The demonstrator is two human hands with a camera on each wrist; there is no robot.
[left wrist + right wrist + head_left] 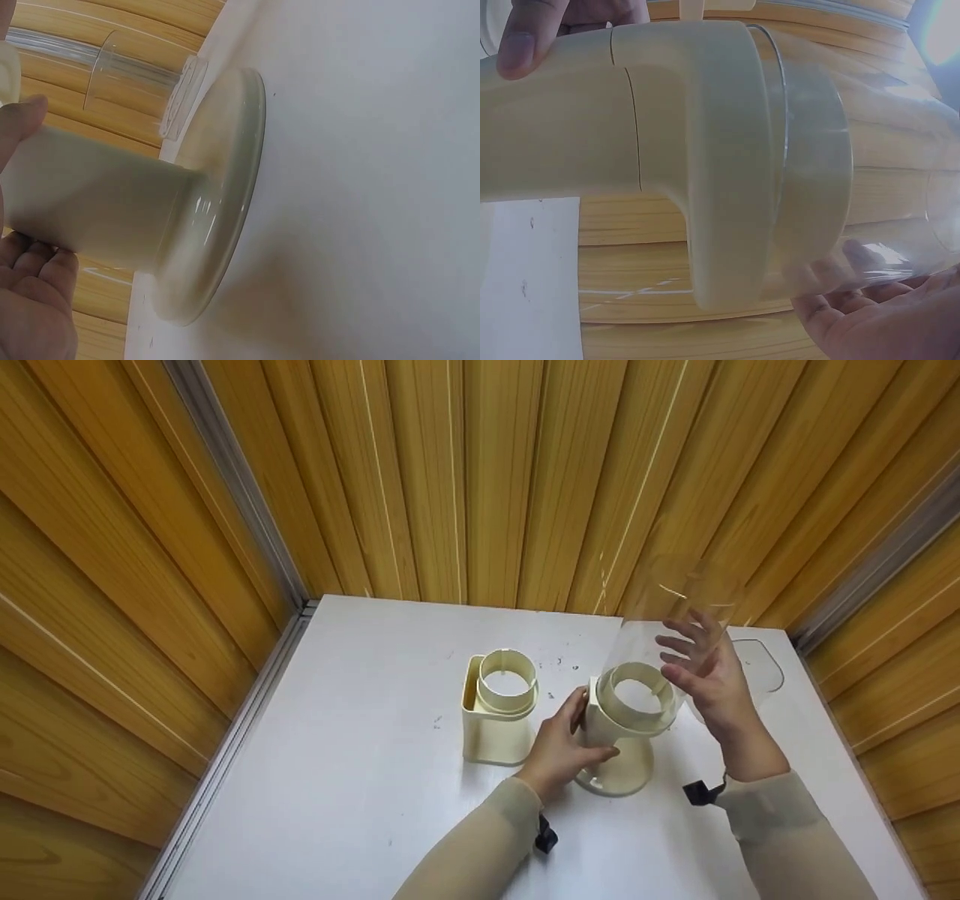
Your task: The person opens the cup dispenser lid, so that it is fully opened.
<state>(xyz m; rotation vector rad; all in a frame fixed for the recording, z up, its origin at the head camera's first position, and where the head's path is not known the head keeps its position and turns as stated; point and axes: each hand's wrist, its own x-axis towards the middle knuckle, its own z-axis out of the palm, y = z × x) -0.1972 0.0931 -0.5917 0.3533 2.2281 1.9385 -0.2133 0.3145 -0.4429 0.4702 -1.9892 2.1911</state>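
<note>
A cream stand (622, 765) with a round foot rises from the white table. My left hand (562, 746) grips its column, thumb on the near side; in the left wrist view the fingers wrap the column (97, 199). On top, a ring-shaped collar (609, 701) faces up. My right hand (716, 686) holds a clear plastic cylinder (645, 637), tilted slightly, over that collar. In the right wrist view the clear cylinder's rim (784, 112) surrounds the collar close to its wider cream shoulder (727, 172), and the right fingers (877, 292) curve along the clear wall.
Left of the stand sits a second cream piece (495, 739) with a raised ring and an open side pocket. Behind my right hand stands a clear container (761, 664). Wood-patterned walls (495, 487) enclose the white table (352, 735) at the back and sides.
</note>
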